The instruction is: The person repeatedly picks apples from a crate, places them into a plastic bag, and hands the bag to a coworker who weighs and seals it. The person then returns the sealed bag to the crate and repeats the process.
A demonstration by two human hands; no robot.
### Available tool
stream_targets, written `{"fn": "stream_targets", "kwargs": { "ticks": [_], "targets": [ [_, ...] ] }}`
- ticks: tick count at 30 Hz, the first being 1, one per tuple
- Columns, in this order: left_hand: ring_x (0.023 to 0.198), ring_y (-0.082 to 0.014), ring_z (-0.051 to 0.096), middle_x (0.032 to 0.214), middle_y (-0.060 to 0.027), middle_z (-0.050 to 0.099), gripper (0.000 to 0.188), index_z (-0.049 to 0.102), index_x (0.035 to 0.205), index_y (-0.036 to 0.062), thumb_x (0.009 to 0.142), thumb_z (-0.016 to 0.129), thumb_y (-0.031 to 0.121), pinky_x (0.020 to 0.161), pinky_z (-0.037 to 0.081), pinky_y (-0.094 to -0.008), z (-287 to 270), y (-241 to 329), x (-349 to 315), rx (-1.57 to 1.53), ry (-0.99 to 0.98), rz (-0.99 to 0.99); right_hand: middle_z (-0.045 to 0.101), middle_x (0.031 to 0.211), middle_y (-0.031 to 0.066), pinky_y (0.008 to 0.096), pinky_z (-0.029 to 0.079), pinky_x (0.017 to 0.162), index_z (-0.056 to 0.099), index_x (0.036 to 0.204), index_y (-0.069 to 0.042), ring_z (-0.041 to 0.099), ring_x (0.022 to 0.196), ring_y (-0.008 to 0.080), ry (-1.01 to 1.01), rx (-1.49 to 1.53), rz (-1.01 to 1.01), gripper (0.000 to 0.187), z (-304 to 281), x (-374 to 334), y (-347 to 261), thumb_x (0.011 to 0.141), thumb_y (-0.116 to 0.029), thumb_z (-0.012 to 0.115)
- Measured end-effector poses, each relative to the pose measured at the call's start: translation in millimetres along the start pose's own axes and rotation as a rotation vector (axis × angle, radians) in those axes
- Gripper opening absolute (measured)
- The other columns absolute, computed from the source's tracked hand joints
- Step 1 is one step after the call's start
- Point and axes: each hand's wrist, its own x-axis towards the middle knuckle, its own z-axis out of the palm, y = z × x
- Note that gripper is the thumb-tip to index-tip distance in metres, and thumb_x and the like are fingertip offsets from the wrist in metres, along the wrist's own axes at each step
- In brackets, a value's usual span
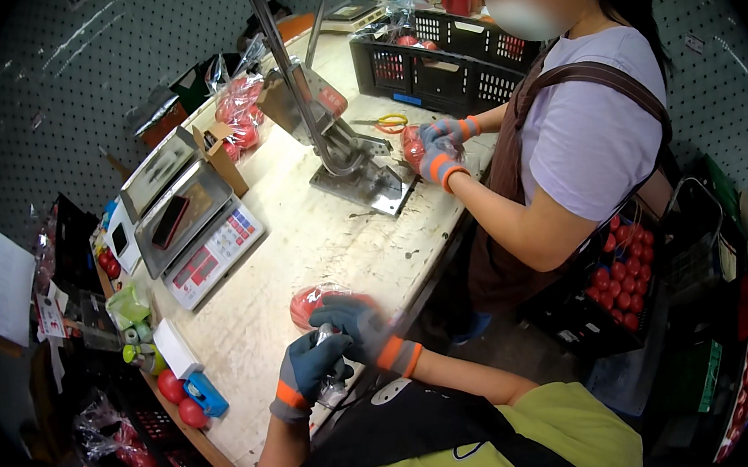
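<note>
My left hand [309, 370], in a grey-blue glove with an orange cuff, is closed on crumpled clear plastic [331, 391] at the table's near edge. Just right of it is my right hand [355, 328], in a matching glove; motion blurs it and its fingers cannot be made out well. Against the far side of my hands lies a clear plastic bag of red tomatoes [310, 302], partly covered by them. Whether the plastic in my left hand belongs to that bag is hidden.
A digital scale [212, 255] with a phone on its pan stands left. A lever press [342, 146] stands mid-table, with yellow-handled scissors [392, 123] beyond. At right, a co-worker [592, 92] handles a bagged red item. Black crates [458, 74] line the back; a tomato crate [575, 326] sits lower right.
</note>
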Motion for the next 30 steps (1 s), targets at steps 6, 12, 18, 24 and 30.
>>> {"fn": "stream_targets", "kwargs": {
  "ticks": [6, 12, 18, 24, 30],
  "targets": [
    [0.058, -0.0151, 0.061, 0.078, -0.0102, 0.061, 0.023, 0.064, 0.096, -0.0005, 0.085, 0.054, 0.017, 0.055, 0.052, -0.0276, 3.1, -1.5, -1.2, -0.09, 0.035, -0.051, 0.061, 0.11, 0.0096, 0.0407, 0.042, 0.095, 0.06, 0.108, -0.011, 0.055, 0.107, 0.0315, 0.009, -0.009, -0.019, 0.028, -1.7, -0.4, -1.3, 0.081, -0.015, 0.059],
    [0.058, -0.0155, 0.061, 0.077, -0.0097, 0.061, 0.023, 0.064, 0.092, -0.0013, 0.084, 0.055, 0.019, 0.054, 0.052, -0.028, 9.4, 9.6, -0.9, -0.15, 0.059, -0.134, 0.062, 0.109, 0.0103, 0.0412, 0.043, 0.093, 0.061, 0.107, -0.012, 0.056, 0.106, 0.0316, -0.002, -0.001, 0.006, 0.026, 1.6, -3.2, 3.9, 0.081, -0.016, 0.058],
    [0.059, -0.0162, 0.061, 0.078, -0.0095, 0.062, 0.024, 0.063, 0.094, -0.0012, 0.084, 0.055, 0.019, 0.055, 0.052, -0.0284, 9.8, 7.1, -1.3, -0.135, 0.047, -0.098, 0.063, 0.106, 0.011, 0.0414, 0.043, 0.092, 0.061, 0.105, -0.012, 0.056, 0.104, 0.0313, -0.003, 0.006, 0.013, 0.024, 3.0, -4.3, 5.6, 0.081, -0.015, 0.058],
    [0.062, -0.0159, 0.062, 0.08, -0.0098, 0.062, 0.023, 0.064, 0.097, -0.0002, 0.085, 0.055, 0.018, 0.056, 0.053, -0.0283, 3.9, -4.2, 1.1, -0.019, -0.021, 0.011, 0.063, 0.106, 0.0114, 0.0413, 0.044, 0.092, 0.062, 0.103, -0.011, 0.057, 0.104, 0.0309, -0.014, 0.021, 0.02, 0.022, -0.2, -3.1, 2.0, 0.081, -0.015, 0.057],
    [0.059, -0.0148, 0.061, 0.075, -0.0089, 0.06, 0.022, 0.064, 0.098, 0.0002, 0.086, 0.051, 0.014, 0.057, 0.053, -0.0286, 5.0, -4.7, 0.7, -0.113, 0.023, -0.068, 0.063, 0.105, 0.011, 0.0416, 0.044, 0.092, 0.062, 0.102, -0.01, 0.057, 0.104, 0.0308, -0.043, 0.001, 0.032, 0.022, -4.0, -1.1, -2.4, 0.082, -0.016, 0.057]
  ]
}}
